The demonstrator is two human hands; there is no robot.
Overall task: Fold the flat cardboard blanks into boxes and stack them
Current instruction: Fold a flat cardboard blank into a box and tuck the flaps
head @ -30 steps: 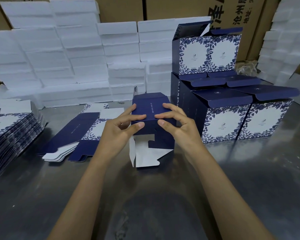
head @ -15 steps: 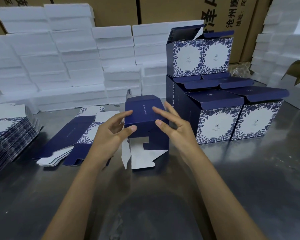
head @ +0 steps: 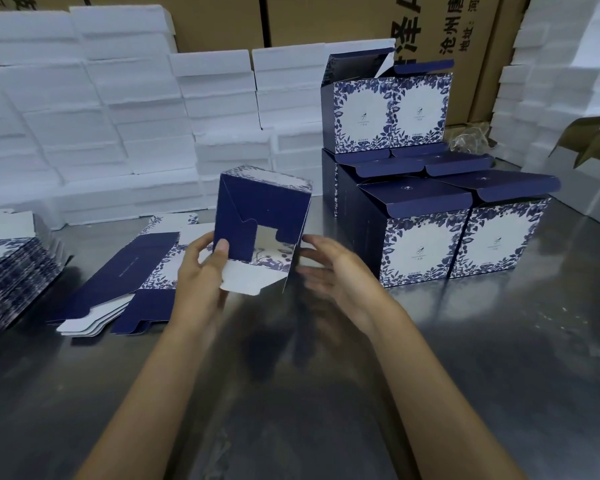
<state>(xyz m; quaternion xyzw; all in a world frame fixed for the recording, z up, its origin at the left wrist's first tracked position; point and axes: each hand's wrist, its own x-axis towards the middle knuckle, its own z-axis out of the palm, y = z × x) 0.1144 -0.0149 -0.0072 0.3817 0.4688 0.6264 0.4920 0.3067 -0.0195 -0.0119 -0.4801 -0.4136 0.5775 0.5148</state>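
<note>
A half-folded navy box (head: 262, 216) with a blue floral print stands tipped up above the steel table, its open bottom facing me with flaps partly interlocked and one white flap hanging down. My left hand (head: 201, 268) grips its lower left edge, thumb on the navy flap. My right hand (head: 333, 268) is at the lower right edge, fingers relaxed and spread, touching or just off the box. Flat blanks (head: 118, 282) lie to the left. Finished boxes (head: 440, 216) are stacked at the right, two levels high.
A tall pile of flat blanks (head: 11, 271) sits at the far left edge. White foam slabs (head: 118, 126) are stacked along the back and the right side (head: 561, 109), with brown cartons (head: 361, 19) behind. The steel table (head: 291, 393) stretches toward me.
The box has been lifted and turned from lying under both hands to standing tipped up with its bottom toward me. The right hand has let go of the top and moved to the lower right edge.
</note>
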